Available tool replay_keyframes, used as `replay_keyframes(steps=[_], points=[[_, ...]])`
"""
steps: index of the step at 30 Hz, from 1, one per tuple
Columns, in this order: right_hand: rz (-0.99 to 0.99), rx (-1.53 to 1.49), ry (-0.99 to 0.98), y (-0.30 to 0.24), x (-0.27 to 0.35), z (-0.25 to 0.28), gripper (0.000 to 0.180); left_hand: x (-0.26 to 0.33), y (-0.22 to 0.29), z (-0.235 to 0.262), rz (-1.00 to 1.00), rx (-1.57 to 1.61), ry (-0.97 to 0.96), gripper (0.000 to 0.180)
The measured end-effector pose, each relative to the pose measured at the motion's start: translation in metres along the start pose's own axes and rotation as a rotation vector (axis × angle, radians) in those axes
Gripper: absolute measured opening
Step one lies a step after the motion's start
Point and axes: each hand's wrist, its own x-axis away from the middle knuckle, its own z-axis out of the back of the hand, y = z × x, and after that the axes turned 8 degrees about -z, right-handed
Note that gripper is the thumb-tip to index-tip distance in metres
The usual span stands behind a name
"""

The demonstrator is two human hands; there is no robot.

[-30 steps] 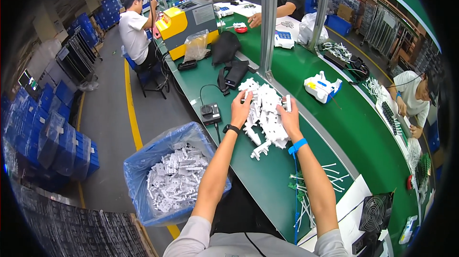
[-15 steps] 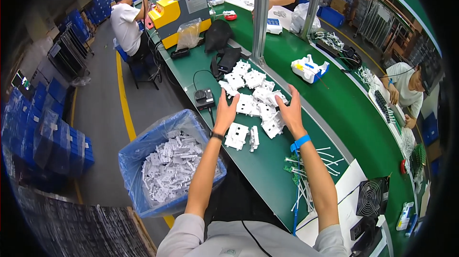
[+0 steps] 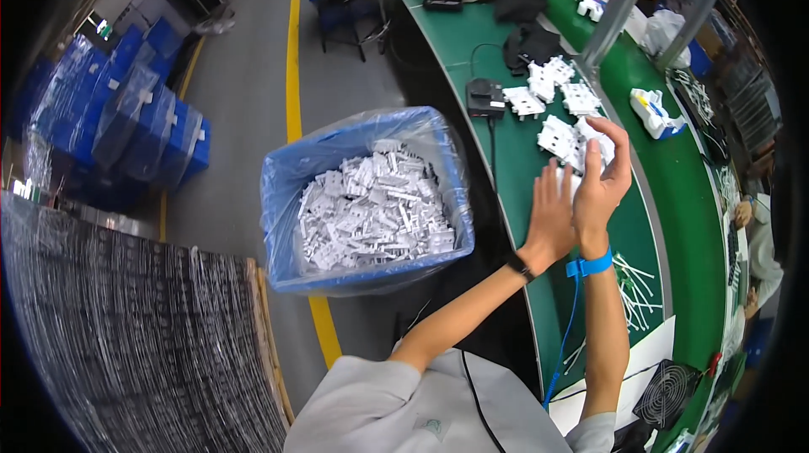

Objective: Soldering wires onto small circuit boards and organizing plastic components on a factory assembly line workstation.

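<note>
My left hand (image 3: 552,215) lies near the bench's front edge, fingers stretched out and together, back of the hand upward. Close beside it, my right hand (image 3: 600,200) arches with curved, parted fingers at the near end of a pile of white plastic housings (image 3: 558,137). White parts show between and behind the two hands; whether either one grips any is hidden. More white housings (image 3: 581,99) lie farther back on the green bench (image 3: 521,168). To the left stands a blue bin (image 3: 366,278), lined with clear plastic and heaped with white plastic pieces (image 3: 379,209).
A small black device (image 3: 486,97) with a cable sits left of the pile. White cables (image 3: 639,293) and a black fan (image 3: 666,394) lie to the right. A metal post (image 3: 619,10) rises behind. Shrink-wrapped black stacks (image 3: 126,327) stand at the left. Other people work nearby.
The view has swung left, so the bin sits nearer the middle. My hands, formerly apart on either side of the pile, have come together at its near end.
</note>
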Motion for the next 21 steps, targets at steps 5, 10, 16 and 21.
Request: replay_keyframes(steps=[5,10,16,21], points=[[0.315,0.093,-0.3,-0.044,0.03,-0.092,0.022,-0.012,0.021,0.02,0.227,0.136,-0.118,0.127],[0.114,0.021,-0.863,-0.044,0.076,-0.187,0.025,0.097,-0.059,0.112,0.097,0.174,-0.091,0.084],[-0.598,0.088,-0.931,0.114,0.14,-0.263,0.065,0.225,-0.254,0.224,0.561,-0.499,0.099,0.057],[-0.934,0.655,-0.975,0.2,0.215,-0.275,0.093,0.304,-0.362,0.285,1.194,-0.499,-0.303,0.089]])
